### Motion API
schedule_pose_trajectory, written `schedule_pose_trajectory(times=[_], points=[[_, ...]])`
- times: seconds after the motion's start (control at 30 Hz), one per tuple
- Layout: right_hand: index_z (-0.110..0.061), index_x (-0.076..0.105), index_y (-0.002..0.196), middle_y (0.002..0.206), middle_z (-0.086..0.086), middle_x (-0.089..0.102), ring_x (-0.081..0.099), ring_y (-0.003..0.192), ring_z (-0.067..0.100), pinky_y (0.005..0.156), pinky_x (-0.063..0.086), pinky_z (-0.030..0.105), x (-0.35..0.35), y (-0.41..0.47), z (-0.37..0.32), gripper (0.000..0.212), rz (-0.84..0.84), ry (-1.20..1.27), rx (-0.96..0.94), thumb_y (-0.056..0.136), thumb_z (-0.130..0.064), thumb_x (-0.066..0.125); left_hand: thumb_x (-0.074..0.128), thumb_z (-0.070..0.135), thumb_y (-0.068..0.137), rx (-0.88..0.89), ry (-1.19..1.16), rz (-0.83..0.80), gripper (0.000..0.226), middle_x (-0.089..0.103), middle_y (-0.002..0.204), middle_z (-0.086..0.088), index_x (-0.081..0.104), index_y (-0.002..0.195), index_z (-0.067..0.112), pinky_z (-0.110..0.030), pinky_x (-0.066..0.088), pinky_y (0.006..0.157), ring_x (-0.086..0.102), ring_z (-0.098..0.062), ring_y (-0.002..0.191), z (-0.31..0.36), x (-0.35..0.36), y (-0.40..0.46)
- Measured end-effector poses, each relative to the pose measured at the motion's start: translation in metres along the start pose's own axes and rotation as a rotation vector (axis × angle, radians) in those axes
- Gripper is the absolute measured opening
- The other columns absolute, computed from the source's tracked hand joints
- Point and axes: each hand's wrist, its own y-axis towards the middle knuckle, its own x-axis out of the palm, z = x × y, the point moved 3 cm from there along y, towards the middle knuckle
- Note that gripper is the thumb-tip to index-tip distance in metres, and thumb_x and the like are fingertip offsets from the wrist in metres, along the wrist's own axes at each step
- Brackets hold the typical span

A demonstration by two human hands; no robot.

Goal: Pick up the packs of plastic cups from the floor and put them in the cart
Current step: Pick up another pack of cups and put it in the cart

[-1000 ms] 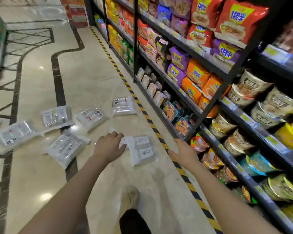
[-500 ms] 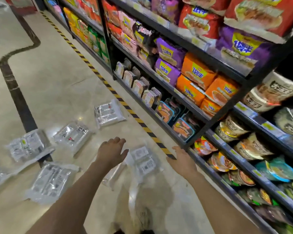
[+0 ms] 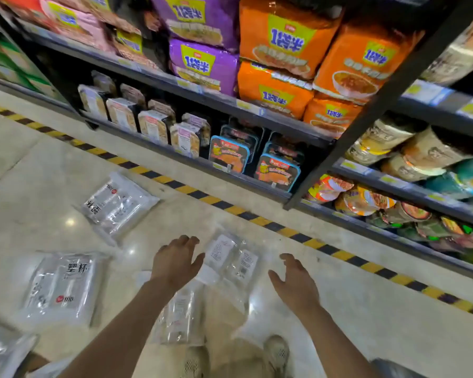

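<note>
Several clear packs of plastic cups lie on the shiny floor. One pack (image 3: 234, 261) lies between my hands, and another pack (image 3: 179, 316) rests below my left wrist, partly hidden by my forearm. My left hand (image 3: 176, 261) hovers over them with fingers spread and holds nothing. My right hand (image 3: 295, 282) is open too, just right of the nearest pack. Further packs lie at the left (image 3: 62, 286) and farther back (image 3: 118, 204). No cart is in view.
A dark store shelf (image 3: 257, 184) with noodle bags, trays and cups runs along the right and back. Yellow-black hazard tape (image 3: 281, 230) marks the floor in front of it. My shoes (image 3: 277, 353) stand at the bottom. Another pack corner (image 3: 0, 353) shows at bottom left.
The view has dropped lower and swung toward the shelf, so the packs look nearer. My left hand let go of the pack it touched a second ago; both hands are spread above the packs.
</note>
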Motion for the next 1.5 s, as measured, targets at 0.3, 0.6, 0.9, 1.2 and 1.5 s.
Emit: schedule_pose_trajectory(times=[0.3, 0.6, 0.9, 1.2, 1.5], points=[[-0.019, 0.033, 0.137, 0.131, 0.005, 0.050, 0.052, 0.119, 0.023, 0.091, 0.046, 0.033, 0.106, 0.061, 0.040, 0.048, 0.012, 0.052, 0.187, 0.095, -0.039, 0.045, 0.041, 0.040, 0.095, 0.040, -0.026, -0.131, 0.042, 0.053, 0.128, 0.004, 0.043, 0.132, 0.023, -0.030, 0.045, 0.086, 0.055, -0.018, 0.112, -0.024, 0.131, 0.064], [-0.017, 0.030, 0.138, 0.129, 0.007, 0.048, 0.052, 0.116, 0.027, 0.090, 0.047, 0.036, 0.236, 0.191, 0.094, 0.052, 0.008, 0.061, 0.210, 0.094, -0.041, 0.045, 0.047, 0.039, 0.093, 0.002, -0.102, -0.114, 0.048, 0.048, 0.133, -0.001, 0.041, 0.136, 0.020, -0.037, 0.046, 0.085, 0.051, -0.024, 0.117, -0.042, 0.286, 0.172], [-0.013, 0.006, 0.147, 0.142, 0.011, 0.034, 0.049, 0.122, 0.031, 0.095, 0.044, 0.040, 0.355, 0.279, 0.153, 0.079, -0.007, 0.359, 0.400, 0.091, -0.053, 0.045, 0.061, 0.042, 0.084, -0.163, -0.428, -0.136, 0.078, 0.031, 0.143, -0.015, 0.022, 0.145, 0.013, -0.050, 0.041, 0.096, 0.041, -0.035, 0.127, -0.073, 0.411, 0.250], [-0.019, -0.003, 0.149, 0.137, 0.011, 0.048, 0.051, 0.122, 0.028, 0.101, 0.040, 0.033, 0.402, 0.297, 0.166, 0.093, 0.044, 0.796, 0.507, 0.086, -0.051, 0.056, 0.061, 0.066, 0.073, -0.221, -0.422, -0.169, 0.098, 0.044, 0.138, -0.014, 0.014, 0.147, 0.021, -0.046, 0.039, 0.096, 0.045, -0.035, 0.124, -0.091, 0.435, 0.260], [-0.026, 0.004, 0.148, 0.133, 0.010, 0.052, 0.055, 0.117, 0.028, 0.100, 0.044, 0.041, 0.369, 0.279, 0.161, 0.089, 0.177, 0.858, 0.458, 0.083, -0.051, 0.060, 0.052, 0.060, 0.082, -0.176, -0.426, -0.053, 0.084, 0.044, 0.137, -0.012, 0.015, 0.147, 0.021, -0.047, 0.042, 0.091, 0.047, -0.035, 0.121, -0.074, 0.399, 0.242]])
